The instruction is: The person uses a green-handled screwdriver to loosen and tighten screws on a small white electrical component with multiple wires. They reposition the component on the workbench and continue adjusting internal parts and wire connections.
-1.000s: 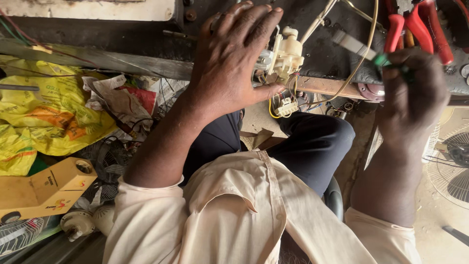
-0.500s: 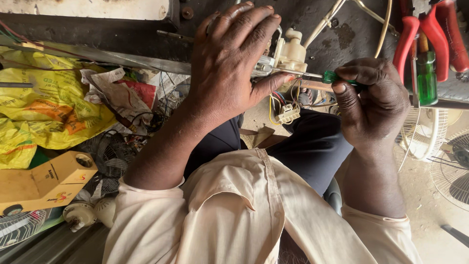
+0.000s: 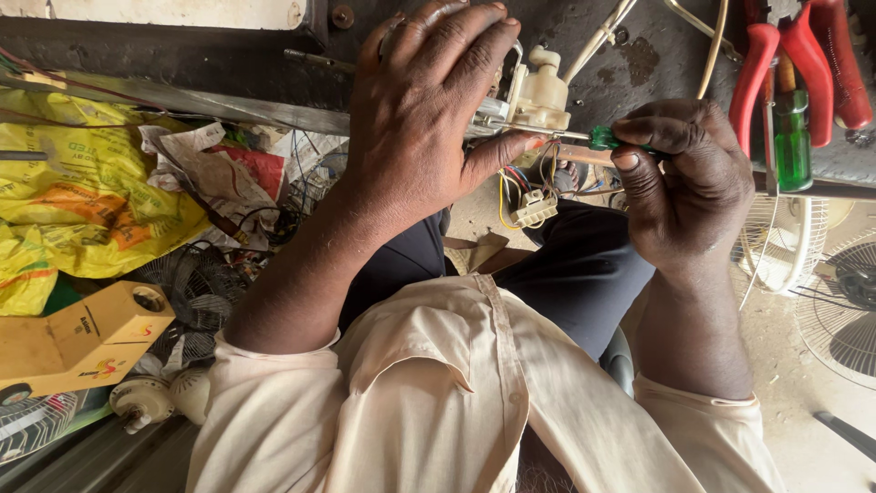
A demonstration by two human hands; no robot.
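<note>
My left hand [image 3: 420, 119] wraps over a small cream plastic and metal part [image 3: 538, 96] at the edge of the dark workbench [image 3: 228, 55], holding it steady. Coloured wires with a white connector block [image 3: 534, 210] hang from the part. My right hand [image 3: 684, 183] grips a green-handled screwdriver [image 3: 598, 139]; its thin metal shaft points left into the part, just under my left thumb.
Red-handled pliers [image 3: 803, 55] and a second green screwdriver [image 3: 792, 137] lie on the bench at the upper right. Yellow plastic bags [image 3: 82, 192], crumpled paper, a yellow box [image 3: 82, 342] and fan grilles [image 3: 849, 310] clutter the floor on both sides.
My right hand came from the upper right, near the pliers, toward the part, and the screwdriver tip now reaches it. My left hand kept its hold.
</note>
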